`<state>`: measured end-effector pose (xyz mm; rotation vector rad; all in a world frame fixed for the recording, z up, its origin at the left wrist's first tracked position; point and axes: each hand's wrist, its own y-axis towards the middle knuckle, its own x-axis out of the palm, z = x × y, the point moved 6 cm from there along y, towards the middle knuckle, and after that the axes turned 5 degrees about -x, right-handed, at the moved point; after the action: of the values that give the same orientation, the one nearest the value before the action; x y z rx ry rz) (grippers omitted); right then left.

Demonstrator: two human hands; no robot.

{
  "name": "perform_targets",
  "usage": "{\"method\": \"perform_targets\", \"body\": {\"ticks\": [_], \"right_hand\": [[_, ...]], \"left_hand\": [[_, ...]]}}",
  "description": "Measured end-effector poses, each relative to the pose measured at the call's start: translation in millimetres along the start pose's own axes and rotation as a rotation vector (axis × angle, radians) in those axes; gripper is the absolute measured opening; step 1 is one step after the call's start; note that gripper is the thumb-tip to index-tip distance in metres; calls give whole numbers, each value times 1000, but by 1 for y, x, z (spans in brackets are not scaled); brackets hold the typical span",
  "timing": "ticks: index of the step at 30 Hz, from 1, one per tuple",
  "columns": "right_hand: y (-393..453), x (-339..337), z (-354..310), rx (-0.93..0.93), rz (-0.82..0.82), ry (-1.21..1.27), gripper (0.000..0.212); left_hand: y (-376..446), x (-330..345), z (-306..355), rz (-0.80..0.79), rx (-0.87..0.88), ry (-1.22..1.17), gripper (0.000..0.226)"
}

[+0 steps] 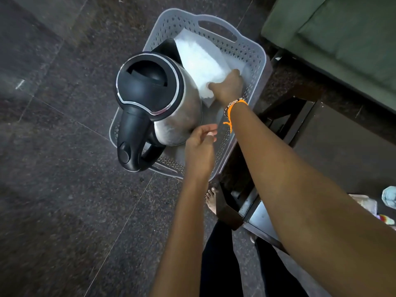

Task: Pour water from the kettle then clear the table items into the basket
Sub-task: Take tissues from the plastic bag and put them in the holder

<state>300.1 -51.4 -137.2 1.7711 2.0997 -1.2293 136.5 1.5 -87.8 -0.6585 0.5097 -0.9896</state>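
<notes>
A grey perforated basket stands on the dark floor beside the table. Inside it stands a steel kettle with a black lid and handle, upright, its handle towards me. Behind the kettle lies a white packet in the basket. My right hand reaches down into the basket and grips the near end of the white packet. My left hand hovers by the kettle's lower right side with loosely curled fingers, holding nothing.
A dark low table stands to the right of the basket, with a glass and small items at its right edge. A green sofa fills the upper right. My bare foot is near the table leg.
</notes>
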Motion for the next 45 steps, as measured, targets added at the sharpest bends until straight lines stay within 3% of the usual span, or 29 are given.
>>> {"method": "perform_targets", "body": {"ticks": [3, 5, 8, 13, 17, 20, 24, 27, 29, 32, 34, 35, 37, 39, 41, 42, 45], "right_hand": [[-1, -3, 1, -56, 17, -94, 44], [-6, -7, -4, -128, 17, -60, 16], [-23, -21, -10, -217, 77, 44, 45], [-84, -72, -18, -363, 240, 212, 43], [-147, -118, -6, -538, 313, 194, 23], [-184, -143, 20, -598, 275, 86, 28], [-217, -173, 78, -494, 174, 57, 29], [-233, -199, 129, -390, 128, 131, 28], [-242, -218, 160, -324, 193, 201, 23], [-250, -247, 206, -178, 343, 317, 31], [-255, -260, 231, -82, 369, 465, 34], [-258, -265, 242, -59, 358, 519, 36], [-262, -270, 257, -42, 289, 581, 41], [-266, -273, 269, -32, 203, 640, 43], [-272, -278, 281, -2, 136, 705, 39], [-275, -282, 289, 27, 119, 723, 36], [-279, -293, 310, 91, 68, 739, 8]], "left_hand": [[-1, -2, -1, 4, -1, -8, 25], [-4, -1, 1, -2, 3, -11, 25], [-9, 2, 7, -12, 22, -14, 24], [-27, 11, 19, -43, 41, -124, 25], [-58, 30, 31, -254, 41, -346, 48], [-81, 53, 25, -377, -1, -348, 56], [-100, 78, -11, -341, -95, -188, 28], [-112, 105, -48, -394, -179, -89, 30], [-118, 121, -70, -389, -235, 6, 35], [-129, 140, -92, -232, -237, 271, 47], [-141, 149, -97, -57, -131, 555, 61], [-150, 159, -96, -35, -71, 582, 62], [-171, 188, -98, -146, -41, 479, 54], [-190, 219, -107, -279, -79, 388, 39], [-201, 239, -113, -304, -62, 368, 20], [-204, 246, -116, -294, -51, 359, 12], [-210, 264, -122, -304, 3, 407, 18]]}}
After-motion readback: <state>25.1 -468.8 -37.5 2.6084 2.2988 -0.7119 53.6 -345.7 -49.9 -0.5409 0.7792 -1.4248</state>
